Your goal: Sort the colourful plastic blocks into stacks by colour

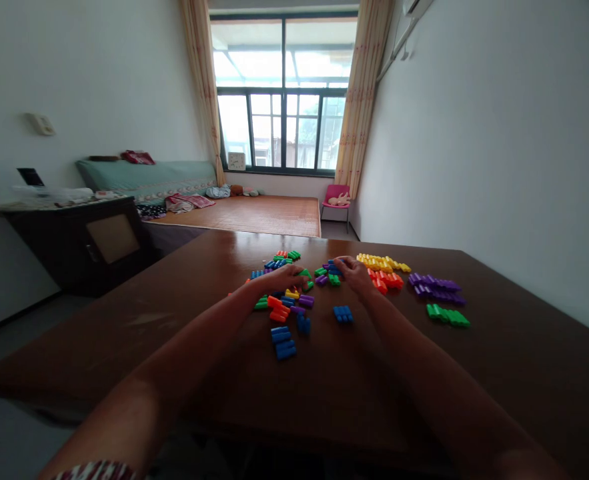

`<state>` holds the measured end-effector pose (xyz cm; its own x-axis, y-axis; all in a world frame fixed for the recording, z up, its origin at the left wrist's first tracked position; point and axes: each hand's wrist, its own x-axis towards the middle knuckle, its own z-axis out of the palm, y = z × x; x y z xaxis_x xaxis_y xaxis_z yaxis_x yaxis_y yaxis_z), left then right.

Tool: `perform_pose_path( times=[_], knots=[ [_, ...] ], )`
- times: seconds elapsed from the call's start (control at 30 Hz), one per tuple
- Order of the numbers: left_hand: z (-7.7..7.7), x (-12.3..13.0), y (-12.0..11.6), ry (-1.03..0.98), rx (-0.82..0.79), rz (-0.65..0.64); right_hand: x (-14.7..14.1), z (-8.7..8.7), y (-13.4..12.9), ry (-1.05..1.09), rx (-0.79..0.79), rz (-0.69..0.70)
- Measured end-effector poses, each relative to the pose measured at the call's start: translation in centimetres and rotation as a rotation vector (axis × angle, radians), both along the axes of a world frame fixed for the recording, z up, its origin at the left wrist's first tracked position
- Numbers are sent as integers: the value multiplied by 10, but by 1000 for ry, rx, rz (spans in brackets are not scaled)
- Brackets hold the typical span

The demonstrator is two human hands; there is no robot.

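My left hand (pixel 290 275) is over the mixed pile of ribbed plastic building blocks, its fingers closed at a green block (pixel 305 273). Across from it, my right hand (pixel 355 272) pinches a blue block (pixel 333 268) at its fingertips. Below that blue piece lie a green block (pixel 334 281) and a purple block (pixel 321 281). Nearer me are an orange block (pixel 279 310), a purple block (pixel 306 301) and joined blue blocks (pixel 283 343). Another blue block (pixel 343 314) lies apart, below my right hand. The fingers partly hide the pieces they hold.
Right of my right hand, blocks lie grouped by colour: yellow blocks (pixel 381 262), orange blocks (pixel 385 280), purple blocks (pixel 435 288) and green blocks (pixel 447 315). All rest on a dark brown table (pixel 184 373). Beyond it stand a bed (pixel 269 213) and a pink chair (pixel 335 195).
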<state>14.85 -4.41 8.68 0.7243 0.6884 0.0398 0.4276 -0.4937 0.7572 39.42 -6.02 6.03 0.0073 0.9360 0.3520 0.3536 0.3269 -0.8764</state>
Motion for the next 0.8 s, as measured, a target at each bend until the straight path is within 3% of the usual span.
perform_pose_path(
  times=[0.07,0.17,0.27,0.47,0.63,0.7,0.8],
  knots=[
    [-6,-16,4,27,120,94,4,-5,7,-33,-32,-25],
    [-16,-26,8,75,331,223,7,-6,16,-282,-25,17],
    [-27,-27,10,108,444,321,7,-7,24,-486,-27,-112],
    [-32,-46,6,73,593,324,-2,-25,26,-804,-5,-167],
    [-23,-63,4,57,582,387,4,-15,9,-785,-16,-261],
    [-20,-69,9,29,589,427,25,-5,-5,-701,11,-300],
    [-20,-79,22,-52,601,504,78,3,-34,-598,35,-424]
  ],
)
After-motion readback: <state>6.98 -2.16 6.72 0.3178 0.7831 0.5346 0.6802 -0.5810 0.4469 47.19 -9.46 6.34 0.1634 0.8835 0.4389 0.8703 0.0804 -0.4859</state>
